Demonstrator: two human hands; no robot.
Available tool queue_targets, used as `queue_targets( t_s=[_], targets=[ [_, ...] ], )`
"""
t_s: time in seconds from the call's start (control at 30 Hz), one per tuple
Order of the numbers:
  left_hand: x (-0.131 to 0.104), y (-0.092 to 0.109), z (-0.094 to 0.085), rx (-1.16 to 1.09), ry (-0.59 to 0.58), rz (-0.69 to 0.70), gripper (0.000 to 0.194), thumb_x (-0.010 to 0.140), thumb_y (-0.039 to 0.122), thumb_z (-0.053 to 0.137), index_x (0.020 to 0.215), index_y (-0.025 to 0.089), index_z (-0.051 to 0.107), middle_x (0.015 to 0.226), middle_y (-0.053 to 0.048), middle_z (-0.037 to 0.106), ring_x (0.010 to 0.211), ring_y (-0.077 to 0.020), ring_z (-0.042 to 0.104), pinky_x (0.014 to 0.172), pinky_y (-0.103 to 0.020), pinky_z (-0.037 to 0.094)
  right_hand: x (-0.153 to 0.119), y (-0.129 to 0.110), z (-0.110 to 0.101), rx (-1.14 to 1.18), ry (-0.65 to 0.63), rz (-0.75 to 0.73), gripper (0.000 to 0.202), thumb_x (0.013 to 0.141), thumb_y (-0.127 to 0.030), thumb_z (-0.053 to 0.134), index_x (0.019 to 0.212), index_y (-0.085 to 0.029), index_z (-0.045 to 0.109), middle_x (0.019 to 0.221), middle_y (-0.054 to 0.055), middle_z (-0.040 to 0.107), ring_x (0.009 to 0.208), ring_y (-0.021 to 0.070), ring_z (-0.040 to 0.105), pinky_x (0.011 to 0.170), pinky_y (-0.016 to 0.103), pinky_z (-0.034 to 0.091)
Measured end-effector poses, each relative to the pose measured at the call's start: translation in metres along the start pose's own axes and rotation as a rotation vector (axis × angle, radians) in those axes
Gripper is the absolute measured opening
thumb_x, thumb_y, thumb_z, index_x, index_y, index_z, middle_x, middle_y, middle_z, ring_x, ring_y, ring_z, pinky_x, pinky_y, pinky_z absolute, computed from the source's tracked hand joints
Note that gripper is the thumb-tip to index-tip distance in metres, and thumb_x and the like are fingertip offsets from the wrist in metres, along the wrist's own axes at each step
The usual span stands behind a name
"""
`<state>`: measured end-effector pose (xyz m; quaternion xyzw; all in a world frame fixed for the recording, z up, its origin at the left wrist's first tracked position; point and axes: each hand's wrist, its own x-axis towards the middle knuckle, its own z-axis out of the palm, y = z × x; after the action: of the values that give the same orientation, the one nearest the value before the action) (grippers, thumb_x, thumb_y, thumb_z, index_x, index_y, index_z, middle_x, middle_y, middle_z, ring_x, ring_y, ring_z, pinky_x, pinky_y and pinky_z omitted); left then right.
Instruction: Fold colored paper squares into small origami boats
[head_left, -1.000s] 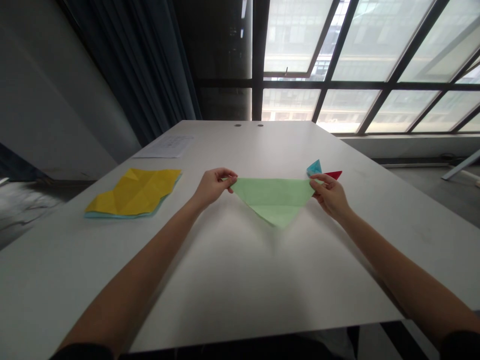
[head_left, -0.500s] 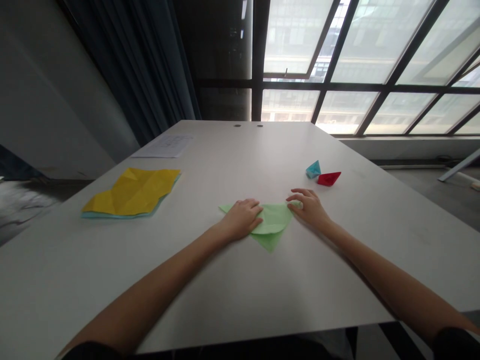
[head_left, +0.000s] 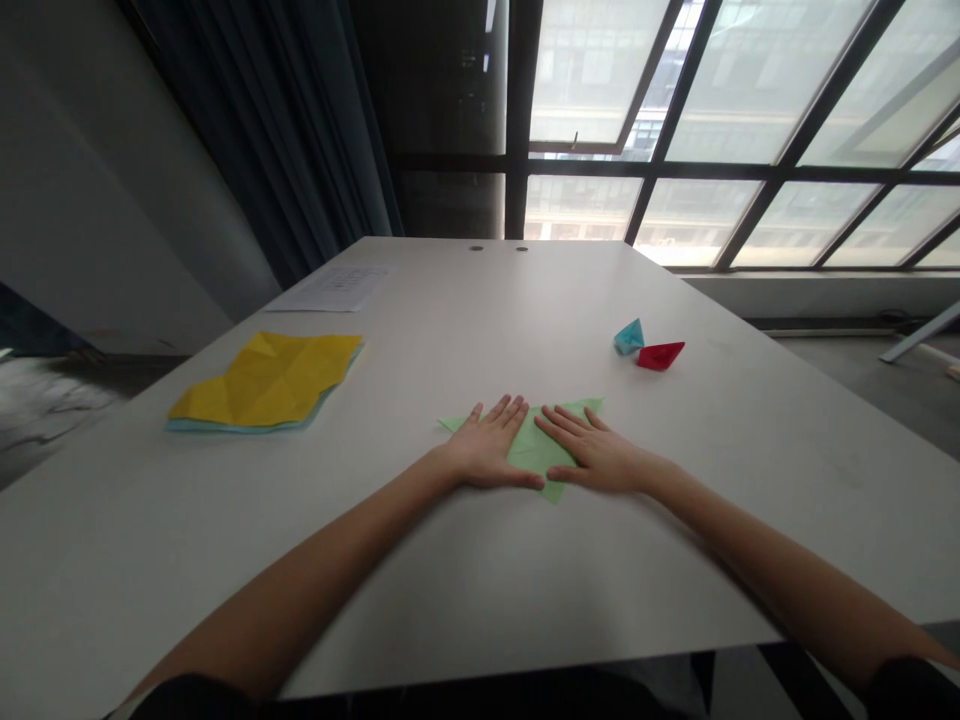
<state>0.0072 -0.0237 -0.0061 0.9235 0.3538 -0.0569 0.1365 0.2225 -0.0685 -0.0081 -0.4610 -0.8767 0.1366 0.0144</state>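
Observation:
A light green sheet of paper [head_left: 534,450], folded into a triangle, lies flat on the white table with one corner toward me. My left hand [head_left: 491,447] rests flat over its left half, fingers spread and thumb stretched to the right. Over the right half lies my right hand [head_left: 589,450], palm down, its fingers stretched toward the left hand. Both hands press on the paper without gripping it. The left and right tips of the triangle stick out past the fingers; much of the middle is covered.
On the left of the table [head_left: 420,560], creased yellow paper [head_left: 270,375] lies on top of light blue paper [head_left: 247,430]. A printed sheet [head_left: 334,289] lies farther back. Two small folded paper pieces, one blue [head_left: 628,337] and one red [head_left: 660,356], sit at the right.
My right hand has come from the paper's right tip down and left onto its surface, fingers now stretched flat. My left hand has spread its fingers and thumb. The green paper's raised layer looks flatter.

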Motion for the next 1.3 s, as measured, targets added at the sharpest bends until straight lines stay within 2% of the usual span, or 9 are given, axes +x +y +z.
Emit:
queue_targets(
  t_s=[0.13,0.3,0.43,0.63,0.83,0.93,1.03,1.17,1.3],
  targets=[
    [-0.005,-0.015,-0.007,-0.022,-0.062,-0.018,0.085,0.072,0.072,0.023,0.138,0.025,-0.004,0.146,-0.005,-0.005,0.133,-0.0267,-0.004,0.102,-0.055,0.002,-0.001,0.007,-0.006,-0.002,-0.044,0.049,0.076,0.076,-0.067,0.030,0.139,-0.029,0.007,0.146,0.007,0.004,0.133,0.0287,0.004,0.102,0.057,0.004],
    [-0.005,-0.032,-0.012,-0.006,-0.002,-0.138,0.066,0.080,0.065,0.016,0.137,0.033,0.006,0.146,-0.006,-0.002,0.133,-0.0281,-0.003,0.100,-0.058,0.003,-0.003,0.015,-0.008,-0.001,-0.053,0.084,0.075,0.078,-0.066,0.030,0.138,-0.029,0.005,0.146,0.009,0.001,0.133,0.0285,0.002,0.101,0.059,0.003],
    [-0.006,-0.039,-0.015,-0.003,-0.008,-0.113,0.070,0.077,0.067,0.023,0.136,0.035,0.005,0.146,-0.006,-0.002,0.133,-0.0289,-0.002,0.100,-0.057,0.006,-0.004,0.018,-0.005,-0.015,-0.013,0.074,0.072,0.079,-0.064,0.030,0.138,-0.030,0.006,0.146,0.009,0.005,0.132,0.0292,0.005,0.101,0.059,0.005],
    [-0.012,-0.055,-0.020,0.006,-0.096,-0.107,0.098,0.059,0.072,0.048,0.137,0.033,0.002,0.145,-0.009,-0.008,0.132,-0.0335,-0.005,0.100,-0.056,0.006,-0.006,0.022,-0.003,-0.033,0.034,0.050,0.071,0.079,-0.061,0.034,0.138,-0.031,0.008,0.145,0.008,0.011,0.132,0.0295,0.010,0.101,0.059,0.006],
    [-0.019,-0.072,-0.022,0.009,-0.156,-0.261,0.108,0.056,0.074,0.048,0.137,0.027,-0.006,0.144,-0.012,-0.012,0.131,-0.0360,-0.009,0.098,-0.060,0.006,-0.005,0.023,-0.005,-0.029,0.053,0.046,0.068,0.080,-0.061,0.032,0.138,-0.030,0.013,0.145,0.009,0.016,0.131,0.0293,0.015,0.100,0.061,0.006],
    [-0.020,-0.062,-0.027,0.050,-0.163,-0.268,0.115,0.051,0.075,0.050,0.138,0.023,-0.005,0.144,-0.014,-0.012,0.130,-0.0377,-0.012,0.096,-0.063,0.000,-0.002,0.020,-0.007,-0.040,0.096,0.063,0.063,0.081,-0.060,0.030,0.136,-0.029,0.023,0.142,0.011,0.024,0.130,0.0289,0.021,0.099,0.062,0.008],
    [-0.019,-0.035,-0.033,0.063,-0.080,-0.091,0.113,0.049,0.074,0.055,0.138,0.027,0.005,0.145,-0.013,-0.007,0.130,-0.0380,-0.008,0.097,-0.062,0.000,0.000,0.017,-0.007,-0.058,0.151,0.064,0.061,0.081,-0.060,0.032,0.133,-0.028,0.031,0.139,0.012,0.031,0.127,0.0292,0.027,0.098,0.063,0.011],
    [-0.016,0.005,-0.035,0.016,0.069,0.166,0.090,0.057,0.066,0.058,0.133,0.026,0.030,0.140,-0.012,0.029,0.124,-0.0307,0.032,0.100,-0.043,0.024,0.001,0.015,-0.006,-0.079,0.201,0.072,0.056,0.083,-0.057,0.031,0.129,-0.027,0.037,0.136,0.013,0.036,0.124,0.0287,0.033,0.097,0.063,0.015],
    [-0.013,0.025,-0.031,0.062,0.143,0.227,0.038,0.076,0.046,0.052,0.104,0.022,0.058,0.099,-0.008,0.062,0.091,-0.0227,0.058,0.078,-0.031,0.042,0.001,0.016,-0.004,-0.095,0.219,0.070,0.052,0.084,-0.054,0.030,0.128,-0.027,0.039,0.135,0.011,0.038,0.123,0.0280,0.035,0.097,0.061,0.017]
  ],
)
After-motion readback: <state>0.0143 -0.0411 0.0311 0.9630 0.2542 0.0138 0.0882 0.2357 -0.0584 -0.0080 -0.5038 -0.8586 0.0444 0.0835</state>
